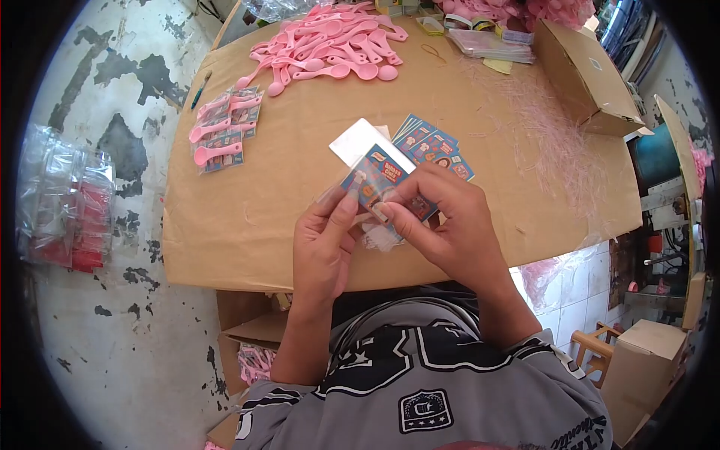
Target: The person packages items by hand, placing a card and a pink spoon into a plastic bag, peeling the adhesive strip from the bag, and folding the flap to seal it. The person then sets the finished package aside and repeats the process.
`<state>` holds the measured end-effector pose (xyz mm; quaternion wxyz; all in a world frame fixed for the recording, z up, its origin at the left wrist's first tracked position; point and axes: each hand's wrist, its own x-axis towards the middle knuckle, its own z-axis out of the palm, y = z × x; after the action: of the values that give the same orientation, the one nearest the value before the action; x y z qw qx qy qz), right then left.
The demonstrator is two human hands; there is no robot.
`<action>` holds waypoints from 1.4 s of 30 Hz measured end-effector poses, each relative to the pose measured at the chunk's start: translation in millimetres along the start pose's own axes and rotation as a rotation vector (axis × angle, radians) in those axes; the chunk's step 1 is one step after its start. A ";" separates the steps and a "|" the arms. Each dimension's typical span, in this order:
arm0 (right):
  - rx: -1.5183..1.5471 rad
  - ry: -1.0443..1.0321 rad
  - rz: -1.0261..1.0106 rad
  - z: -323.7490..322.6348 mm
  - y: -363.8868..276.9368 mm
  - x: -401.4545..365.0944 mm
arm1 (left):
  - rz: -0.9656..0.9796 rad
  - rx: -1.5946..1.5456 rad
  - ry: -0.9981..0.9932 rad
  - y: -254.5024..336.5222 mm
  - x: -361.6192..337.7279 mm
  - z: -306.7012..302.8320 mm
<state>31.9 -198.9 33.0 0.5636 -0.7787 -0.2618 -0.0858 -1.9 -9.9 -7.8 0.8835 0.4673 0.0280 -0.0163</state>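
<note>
Above the near middle of the table, both hands are closed on a blue printed card (384,166) with clear plastic film over its lower left part. My left hand (326,244) pinches the clear plastic bag (351,180) at the left, thumb on top. My right hand (454,221) grips the card's lower right side between thumb and fingers. Just beyond lies a white rectangular sheet (352,140), partly covered by the card. A fanned stack of blue printed cards (431,142) rests beyond my right hand. Crumpled clear plastic (381,237) shows below the hands.
Pink plastic spoons (330,41) are heaped at the table's far side. Packed spoons on cards (219,154) lie at the left, near a pen (198,96). A cardboard box (585,75) stands at the far right, beside scattered pink shreds (551,120). Plastic packets (75,199) hang leftward, off the table.
</note>
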 end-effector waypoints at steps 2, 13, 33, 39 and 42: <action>0.034 0.058 0.093 0.1 0.5 -3.1 | 0.019 -0.038 0.032 -0.7 1.2 1.2; 0.316 0.186 0.307 -2.3 6.9 -31.8 | 0.165 -0.176 0.217 11.6 9.9 -10.3; 0.353 -0.200 0.486 -3.2 14.8 -22.1 | 0.185 -0.133 0.078 -5.1 6.8 9.0; 0.640 0.135 0.424 6.6 24.6 -24.2 | 0.180 -0.150 0.090 -3.9 9.1 13.9; 0.600 0.103 0.436 4.2 25.5 -23.0 | 0.160 -0.113 0.083 -8.2 10.9 15.9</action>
<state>24.5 -208.0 0.4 0.7843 -0.6110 -0.0746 0.0778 9.2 -27.7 -6.4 0.9050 0.4179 0.0280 0.0750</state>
